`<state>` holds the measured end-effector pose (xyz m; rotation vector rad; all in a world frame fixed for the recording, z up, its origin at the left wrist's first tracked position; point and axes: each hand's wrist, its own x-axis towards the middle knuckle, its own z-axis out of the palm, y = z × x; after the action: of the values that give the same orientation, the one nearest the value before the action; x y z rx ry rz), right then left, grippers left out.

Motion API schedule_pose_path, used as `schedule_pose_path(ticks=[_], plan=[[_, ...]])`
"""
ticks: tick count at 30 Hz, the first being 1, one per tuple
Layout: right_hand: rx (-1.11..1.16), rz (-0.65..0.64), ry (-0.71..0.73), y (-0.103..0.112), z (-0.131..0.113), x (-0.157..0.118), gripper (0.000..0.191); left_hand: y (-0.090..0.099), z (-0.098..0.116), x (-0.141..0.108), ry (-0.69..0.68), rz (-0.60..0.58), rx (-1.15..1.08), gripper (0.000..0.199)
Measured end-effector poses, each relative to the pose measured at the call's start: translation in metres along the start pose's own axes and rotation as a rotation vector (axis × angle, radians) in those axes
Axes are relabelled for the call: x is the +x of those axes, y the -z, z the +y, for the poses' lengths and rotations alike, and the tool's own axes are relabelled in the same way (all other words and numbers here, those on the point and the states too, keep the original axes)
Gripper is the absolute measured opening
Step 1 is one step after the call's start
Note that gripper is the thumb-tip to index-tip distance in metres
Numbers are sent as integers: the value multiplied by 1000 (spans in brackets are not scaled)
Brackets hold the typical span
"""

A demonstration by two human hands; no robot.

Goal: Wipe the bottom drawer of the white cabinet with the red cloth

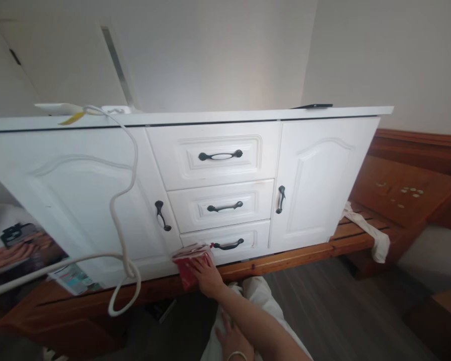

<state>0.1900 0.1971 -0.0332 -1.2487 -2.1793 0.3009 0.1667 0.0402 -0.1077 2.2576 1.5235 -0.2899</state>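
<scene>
My right hand [207,275] reaches across from the lower right and grips a red packet [186,271] with a pale top edge, its fingers laid over the front. The packet is at the front edge of the wooden bench [248,269], just below the bottom drawer handle [229,244]. Below my right forearm, my left hand [233,341] rests on my pale trousers with its fingers apart and nothing visible in it. A bracelet [237,355] circles the left wrist. The white cabinet [225,178] has its drawers and doors closed.
A white cable [115,210] hangs looped before the cabinet's left door. Another person's hands [22,250] hold a dark device at far left, near a printed packet [75,278]. A flat black object [315,106] lies on the cabinet top. White cloth [368,233] drapes over the bench at right.
</scene>
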Motion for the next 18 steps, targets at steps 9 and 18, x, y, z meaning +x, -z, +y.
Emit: schedule_pose_path(ticks=[9,18], plan=[[-371,-87,-235,100,108,-153,58,19,12,-16,21,34,220,86],[-493,-13,-159,181,117,-155,65,12,16,-5,50,49,235,88]])
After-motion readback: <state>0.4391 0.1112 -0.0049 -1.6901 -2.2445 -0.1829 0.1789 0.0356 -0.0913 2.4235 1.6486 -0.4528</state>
